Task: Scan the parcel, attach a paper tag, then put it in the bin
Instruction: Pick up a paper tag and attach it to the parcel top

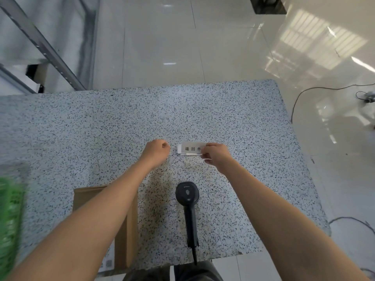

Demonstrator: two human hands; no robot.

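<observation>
A white paper tag (189, 148) with black printed characters lies on a small stack of tags on the speckled table (101, 126). My right hand (217, 156) pinches the tag's right end. My left hand (157, 151) is curled into a loose fist just left of the stack, holding nothing. A brown cardboard parcel (125, 230) lies near the table's front edge, mostly hidden under my left forearm. A black handheld scanner (187, 196) lies on the table between my arms, its cable running off the front edge.
A blurred green bin (9, 216) shows at the left edge. A metal shelf frame (46, 49) stands at the back left. Glossy tiled floor (203, 37) surrounds the table, with cables (300, 98) lying on it to the right.
</observation>
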